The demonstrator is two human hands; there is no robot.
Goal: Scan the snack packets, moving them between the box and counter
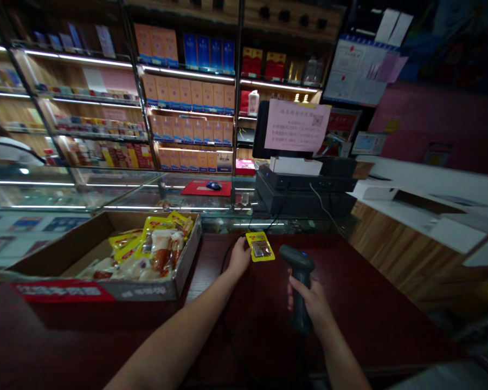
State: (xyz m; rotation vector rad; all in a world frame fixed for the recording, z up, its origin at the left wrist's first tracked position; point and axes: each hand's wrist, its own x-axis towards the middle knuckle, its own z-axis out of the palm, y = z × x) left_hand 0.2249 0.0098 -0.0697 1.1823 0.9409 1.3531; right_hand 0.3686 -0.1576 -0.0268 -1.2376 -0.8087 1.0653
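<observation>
My left hand (239, 258) is closed at the left edge of a small yellow snack packet (261, 247), pinching it just over the dark red counter. The packet has a see-through window with brown food inside. My right hand (311, 300) is wrapped round the handle of a dark barcode scanner (297, 260), whose head points left toward the packet. A small blue light glows on top of the scanner. To the left of my hands stands an open cardboard box (146, 292) holding several yellow and clear snack packets (162, 246).
Behind the counter (244, 341) stands a screen with a pink paper sign (296, 125) above a black cash drawer (305, 192). A blue mouse (213, 186) lies on a red mat. A cable runs near my left hand. Lit shelves with boxes fill the back; a person is at far left.
</observation>
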